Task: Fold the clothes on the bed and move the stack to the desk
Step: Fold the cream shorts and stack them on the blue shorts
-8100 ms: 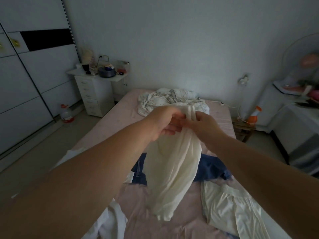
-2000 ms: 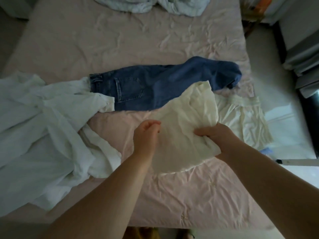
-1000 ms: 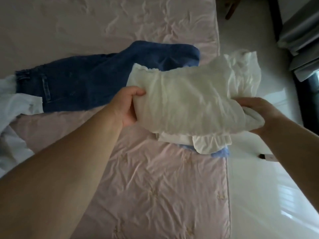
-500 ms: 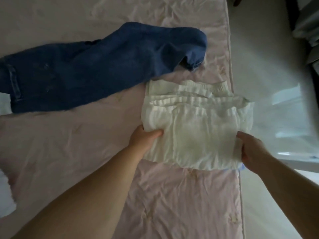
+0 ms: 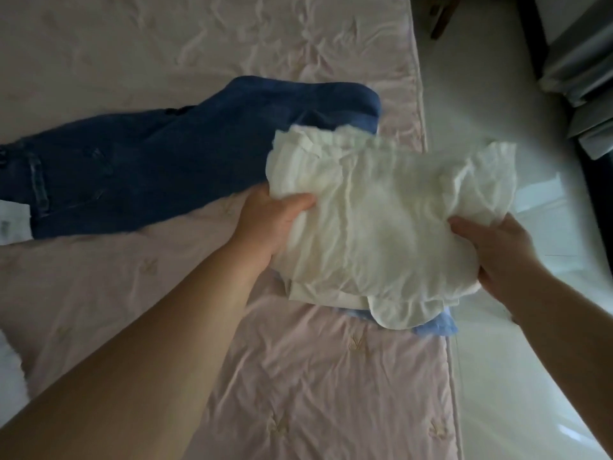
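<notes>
Jeans [image 5: 159, 167]: unfolded on the pink bed [image 5: 315, 376], at the left, one leg end tucked behind the white bundle.
Left hand [image 5: 268, 224]: thumb over the top, fingers under — clamped on the left edge of the folded white garment [image 5: 381, 220].
White garment: held over the bed's right edge, above a small stack whose pale blue layer [image 5: 438, 323] peeks out beneath.
Right hand [image 5: 497, 254]: gripping the right edge, fingers curled into the cloth.
Step in hand: likely squaring the fold on the stack — best lowered level, edges matched, both hands releasing together so nothing slides towards the floor [image 5: 530, 327].
</notes>
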